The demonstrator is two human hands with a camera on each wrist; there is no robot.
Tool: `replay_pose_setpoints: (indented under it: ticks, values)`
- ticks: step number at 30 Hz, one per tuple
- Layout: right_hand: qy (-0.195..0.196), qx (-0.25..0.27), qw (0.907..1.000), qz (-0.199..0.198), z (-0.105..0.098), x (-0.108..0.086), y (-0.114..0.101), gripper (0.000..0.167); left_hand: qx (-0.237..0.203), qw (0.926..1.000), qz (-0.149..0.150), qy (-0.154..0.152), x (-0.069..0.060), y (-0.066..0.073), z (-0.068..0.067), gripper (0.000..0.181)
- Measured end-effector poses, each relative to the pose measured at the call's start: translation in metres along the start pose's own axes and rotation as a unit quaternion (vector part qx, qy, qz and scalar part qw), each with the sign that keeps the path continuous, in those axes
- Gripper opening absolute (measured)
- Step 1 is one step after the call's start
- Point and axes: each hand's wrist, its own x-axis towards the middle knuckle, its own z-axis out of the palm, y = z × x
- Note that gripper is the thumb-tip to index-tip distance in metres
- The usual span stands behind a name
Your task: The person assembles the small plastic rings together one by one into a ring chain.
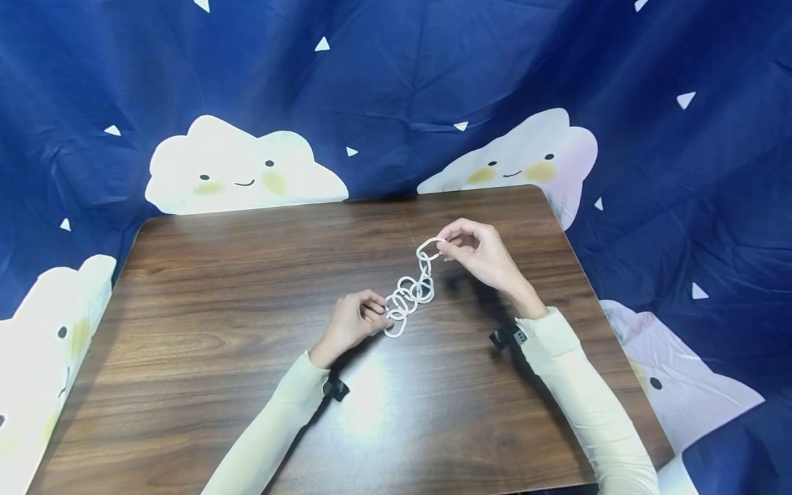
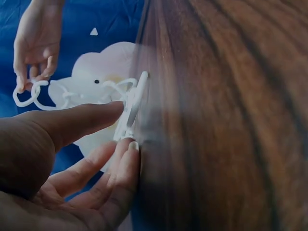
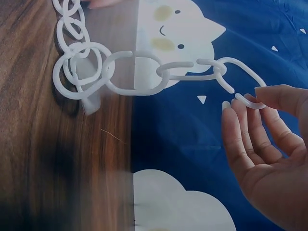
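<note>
A chain of white plastic links (image 3: 130, 92) runs between the two hands over the table. Small gaps show in several of the links in the right wrist view. The right hand (image 1: 485, 256) pinches the link at the far right end between thumb and fingers, so that this stretch is lifted off the table. Near the chain's other end, the left hand (image 1: 351, 320) pinches white links (image 2: 138, 98) between thumb and fingertips, low by the tabletop. Between the hands the links lie bunched and overlapping. Which exact link the left hand grips is partly hidden by its fingers.
The brown wood-grain table (image 1: 204, 330) has rounded far corners. Behind and beside it hangs a dark blue cloth (image 1: 383, 82) printed with white clouds and small triangles. Both wrists carry a black camera, and a bright light reflection shows on the tabletop near the left wrist.
</note>
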Motion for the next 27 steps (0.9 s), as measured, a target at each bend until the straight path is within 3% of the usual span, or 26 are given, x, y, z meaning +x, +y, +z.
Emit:
replay_pose_setpoints:
  ticks: [10, 18, 27]
  values:
    - [0.005, 0.0, 1.0, -0.007, -0.008, -0.002, -0.004, 0.014, 0.042, 0.999, -0.009, 0.011, -0.009, 0.004, 0.005, 0.04]
    - [0.007, 0.0, 0.9999, -0.014, -0.016, -0.004, -0.005, 0.015, 0.026, 0.9994, -0.015, 0.02, -0.009, 0.002, 0.009, 0.035]
    - [0.02, 0.019, 0.9995, -0.016, -0.025, -0.009, -0.008, 0.013, 0.056, 0.9978, -0.009, 0.035, -0.01, 0.004, 0.009, 0.031]
